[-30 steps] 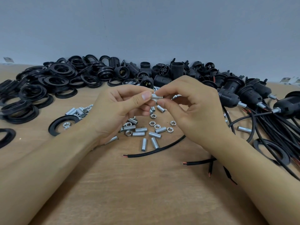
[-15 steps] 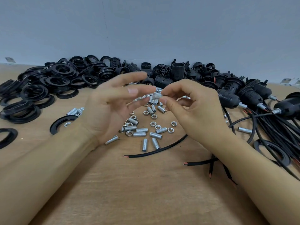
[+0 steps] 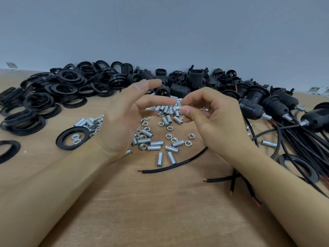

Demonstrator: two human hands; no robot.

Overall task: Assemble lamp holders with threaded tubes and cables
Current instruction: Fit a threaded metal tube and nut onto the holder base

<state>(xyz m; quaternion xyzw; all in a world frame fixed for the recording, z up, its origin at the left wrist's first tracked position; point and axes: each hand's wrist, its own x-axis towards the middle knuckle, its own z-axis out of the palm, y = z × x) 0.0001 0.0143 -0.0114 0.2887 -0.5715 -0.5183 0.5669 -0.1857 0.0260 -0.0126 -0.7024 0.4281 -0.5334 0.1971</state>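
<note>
My right hand pinches a short silver threaded tube with a nut on it between thumb and fingers, held above the table. My left hand hovers just left of it with straight, spread fingers and holds nothing; a fingertip is close to the tube's end. Below the hands lie several loose threaded tubes and nuts. A black cable with bared red ends lies on the wood in front. Bare black lamp holders are heaped at the back.
A large pile of black rings covers the back left; one ring holds two nuts. At the right lie assembled lamp holders with tubes and cables and a cable bundle. A grey wall stands behind the wooden table.
My left hand let go of the tube, opened its fingers and drew slightly left. My right hand keeps the tube and nut in nearly the same place.
</note>
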